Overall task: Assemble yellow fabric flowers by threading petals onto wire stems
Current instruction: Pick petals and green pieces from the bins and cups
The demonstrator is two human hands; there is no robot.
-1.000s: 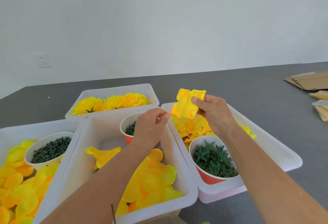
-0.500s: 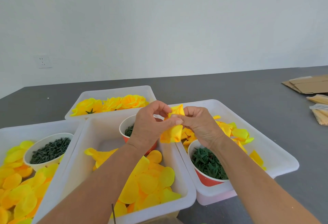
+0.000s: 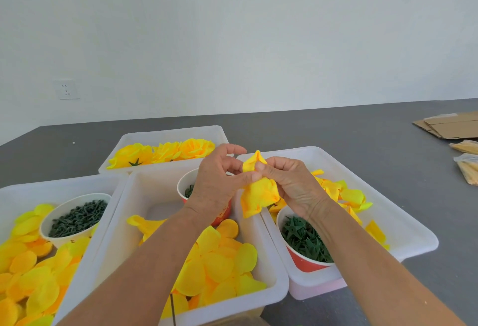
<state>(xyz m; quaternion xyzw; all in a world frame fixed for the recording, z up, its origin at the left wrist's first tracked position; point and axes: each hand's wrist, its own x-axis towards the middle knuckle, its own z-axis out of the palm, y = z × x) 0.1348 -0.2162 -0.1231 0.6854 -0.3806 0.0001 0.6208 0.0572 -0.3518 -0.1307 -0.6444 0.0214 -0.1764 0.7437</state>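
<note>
- The petal is now pinched from both sides: the left hand has come across to join the right hand, which a second ago held it alone and higher.
- Left thumb and forefinger are closed on the petal's middle; the right fingers grip its upper fold.
- The petal is held above the gap between the middle tray and right tray.
- No stem can be made out in the fingers.
- Judgement: threading is about to begin.
</note>
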